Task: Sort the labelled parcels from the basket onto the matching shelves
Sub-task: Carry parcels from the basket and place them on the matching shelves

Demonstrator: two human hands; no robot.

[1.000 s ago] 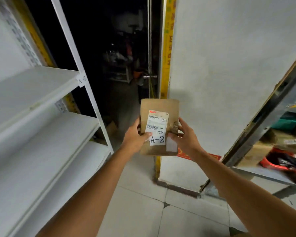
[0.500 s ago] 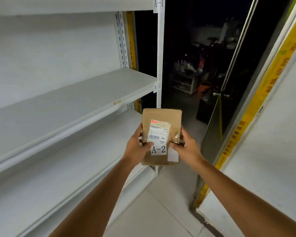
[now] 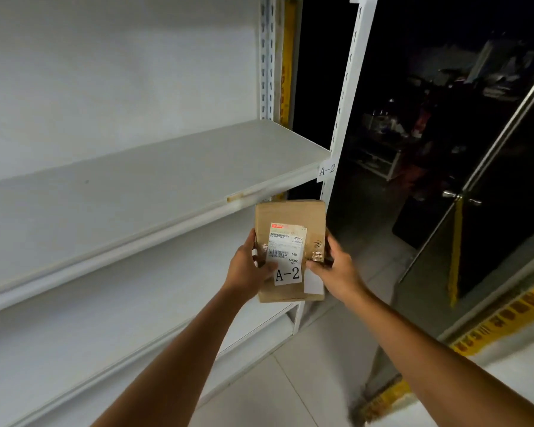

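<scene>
A small brown cardboard parcel point(image 3: 290, 217) with a white shipping label and an "A-2" sticker is held upright in front of me. My left hand point(image 3: 247, 269) grips its left edge with the thumb on the label. My right hand point(image 3: 336, 269) grips its right edge. The parcel sits just below the front edge of a white metal shelf point(image 3: 154, 177), whose right post carries an "A-2" tag point(image 3: 326, 170). The basket is out of view.
Lower white shelves point(image 3: 105, 318) run beneath the A-2 level. To the right stands a dark glass door with a metal handle point(image 3: 460, 197) and a yellow-striped frame point(image 3: 500, 318). Pale floor tiles point(image 3: 278, 389) lie below my arms.
My view has swung left from the wall and doorway to the white shelving. The parcel stays gripped in both hands and now sits nearer the A-2 shelf edge.
</scene>
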